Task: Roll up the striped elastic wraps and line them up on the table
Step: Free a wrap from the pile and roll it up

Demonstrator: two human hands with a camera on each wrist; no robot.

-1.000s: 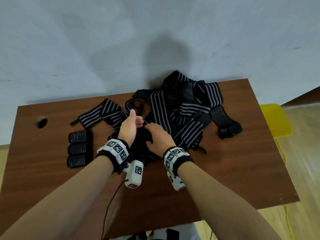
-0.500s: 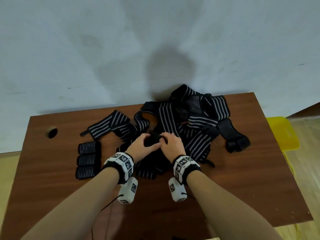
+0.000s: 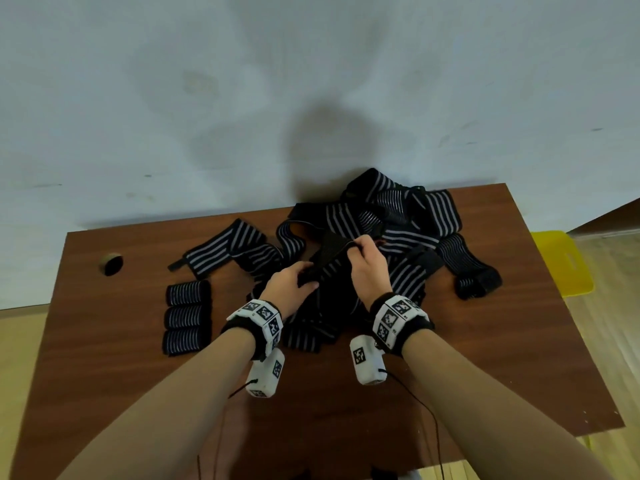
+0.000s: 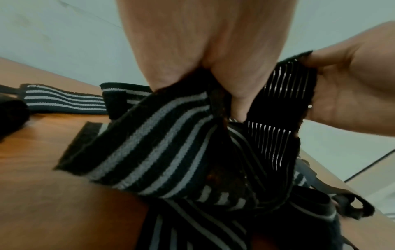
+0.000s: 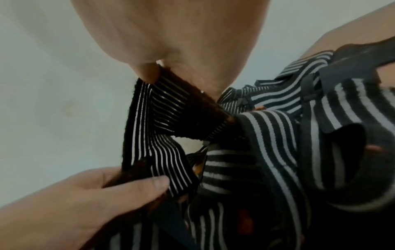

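Observation:
A black wrap with thin white stripes [image 3: 329, 261] is stretched between both hands above the tangled pile [image 3: 391, 223]. My left hand [image 3: 294, 289] grips its near end [image 5: 162, 175], thumb on top. My right hand [image 3: 363, 265] pinches the far end [image 5: 153, 88] and holds it up. In the left wrist view the same wrap [image 4: 275, 108] spans from my left fingers [image 4: 239, 104] to the right hand [image 4: 342, 94]. Three rolled wraps [image 3: 187, 317] lie in a column at the left of the table [image 3: 104, 393].
A flat unrolled wrap [image 3: 225, 251] lies at the back left, and another one [image 3: 471, 275] at the right of the pile. The table has a round cable hole [image 3: 111, 264] at far left. A yellow stool [image 3: 564, 265] stands past the right edge. A wall is close behind.
The hands have separated: the right hand has drawn the wrap's end up and away while the left keeps the near end, so the wrap now spans between them. The head view shifted upward.

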